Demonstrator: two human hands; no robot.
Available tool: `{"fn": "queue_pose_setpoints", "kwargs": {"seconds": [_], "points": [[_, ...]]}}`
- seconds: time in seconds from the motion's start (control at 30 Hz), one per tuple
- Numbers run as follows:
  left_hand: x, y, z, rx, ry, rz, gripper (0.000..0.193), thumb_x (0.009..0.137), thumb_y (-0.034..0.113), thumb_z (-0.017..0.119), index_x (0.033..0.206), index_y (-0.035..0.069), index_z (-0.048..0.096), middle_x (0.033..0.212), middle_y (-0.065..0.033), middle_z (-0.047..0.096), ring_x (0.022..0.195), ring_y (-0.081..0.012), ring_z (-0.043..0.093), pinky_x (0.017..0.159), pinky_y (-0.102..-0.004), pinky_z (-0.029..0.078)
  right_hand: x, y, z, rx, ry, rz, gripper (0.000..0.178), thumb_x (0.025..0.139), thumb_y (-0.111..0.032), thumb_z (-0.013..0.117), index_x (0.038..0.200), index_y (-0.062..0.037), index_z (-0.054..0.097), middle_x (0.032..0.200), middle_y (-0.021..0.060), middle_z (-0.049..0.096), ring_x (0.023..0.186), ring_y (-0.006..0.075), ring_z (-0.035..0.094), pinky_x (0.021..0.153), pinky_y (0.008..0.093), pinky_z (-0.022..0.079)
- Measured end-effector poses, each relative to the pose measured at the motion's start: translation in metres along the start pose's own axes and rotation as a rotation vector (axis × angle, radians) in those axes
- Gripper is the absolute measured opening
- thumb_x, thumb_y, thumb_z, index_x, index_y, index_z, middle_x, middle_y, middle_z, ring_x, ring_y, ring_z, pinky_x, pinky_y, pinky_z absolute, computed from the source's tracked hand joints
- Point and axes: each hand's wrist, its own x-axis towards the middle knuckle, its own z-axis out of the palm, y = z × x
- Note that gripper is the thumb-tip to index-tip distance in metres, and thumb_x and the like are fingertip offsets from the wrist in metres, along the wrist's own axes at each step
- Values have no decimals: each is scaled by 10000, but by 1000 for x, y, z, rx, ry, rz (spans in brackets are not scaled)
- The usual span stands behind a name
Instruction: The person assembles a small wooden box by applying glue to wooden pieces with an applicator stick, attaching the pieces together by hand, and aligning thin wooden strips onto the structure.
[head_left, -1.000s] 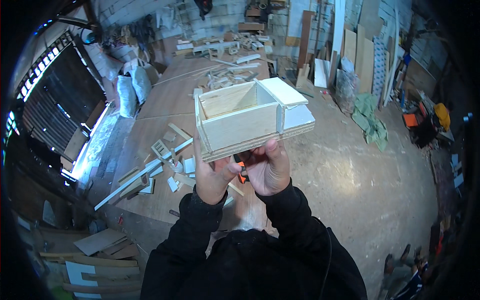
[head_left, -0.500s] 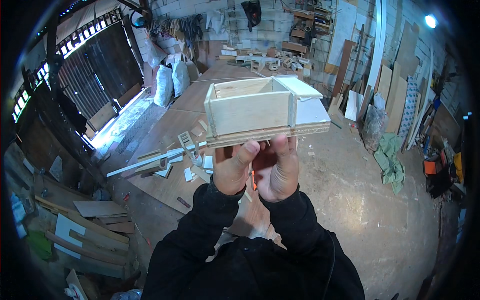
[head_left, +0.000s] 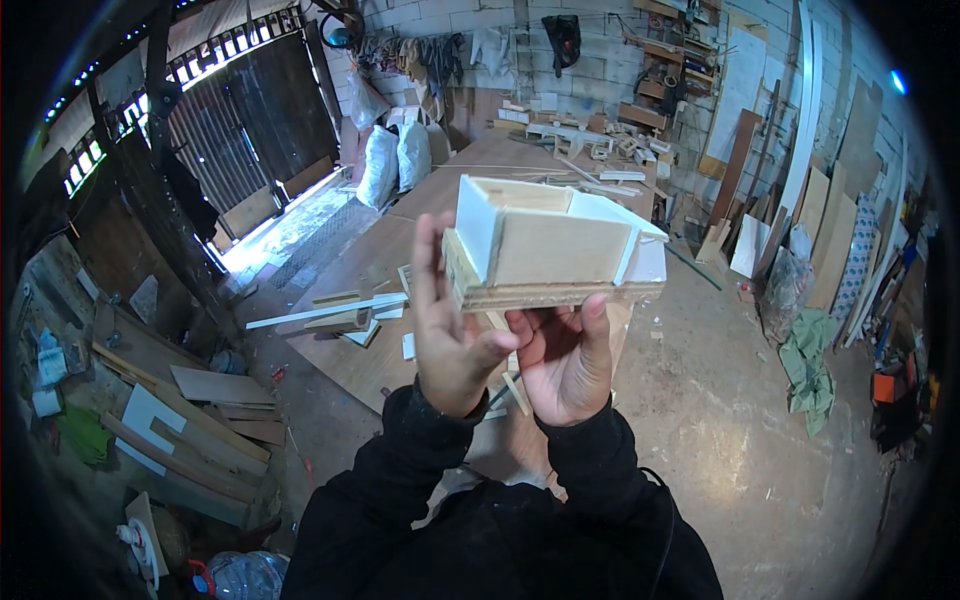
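A small open-topped wooden box (head_left: 560,245) is raised in front of me, with pale plywood walls and white surfaces at its left end and right part. It stands on a thick layered plywood base (head_left: 560,295). My right hand (head_left: 570,370) grips the base from below, its thumb up against the front edge; the other fingers are partly hidden underneath. At the base's left end is my left hand (head_left: 450,350), fingers stretched upward beside the corner and thumb pointing right below the box. Whether its fingers press on the wood I cannot tell.
Below the box, a brown sheet-topped work surface (head_left: 345,355) carries wood strips (head_left: 330,310) and offcuts. More wood pieces (head_left: 600,140) lie at its far end. White sacks (head_left: 380,165) stand near the doorway. Boards (head_left: 825,220) lean at the right wall beside a green cloth (head_left: 808,365).
The box has turned, bringing its white left end into view. My left hand has moved from under the base to its left end, fingers straightening. The whole view has shifted somewhat.
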Motion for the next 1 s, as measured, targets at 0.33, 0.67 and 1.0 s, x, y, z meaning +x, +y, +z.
{"fn": "queue_pose_setpoints", "kwargs": {"seconds": [0.33, 0.67, 1.0], "points": [[1, 18, -37, 917, -78, 396, 818, 732, 459, 780, 1320, -6, 455, 1272, -135, 533, 1212, -283, 451, 1040, -416, 321, 3, 10, -33, -19, -19, -63, 558, 866, -311, 697, 1291, -32, 467, 1246, 116, 575, 1152, 237, 570, 991, 389, 492], [-7, 7, -42, 1039, -89, 470, 469, 781, 311, 748, 1120, 4, 640, 1139, -123, 625, 1152, -324, 475, 1012, -433, 350, 1, 9, -53, -78, -24, -29, 544, 840, -305, 723, 1273, -64, 501, 1220, 74, 586, 1130, 213, 570, 966, 366, 486], [-5, 3, -51, 1032, -120, 479, 368, 818, 279, 717, 1091, 38, 662, 1126, -119, 629, 1117, -308, 489, 993, -438, 363, 5, 7, -63, -108, -10, -27, 562, 823, -301, 739, 1268, -58, 496, 1212, 71, 582, 1109, 209, 575, 943, 358, 491]]}}
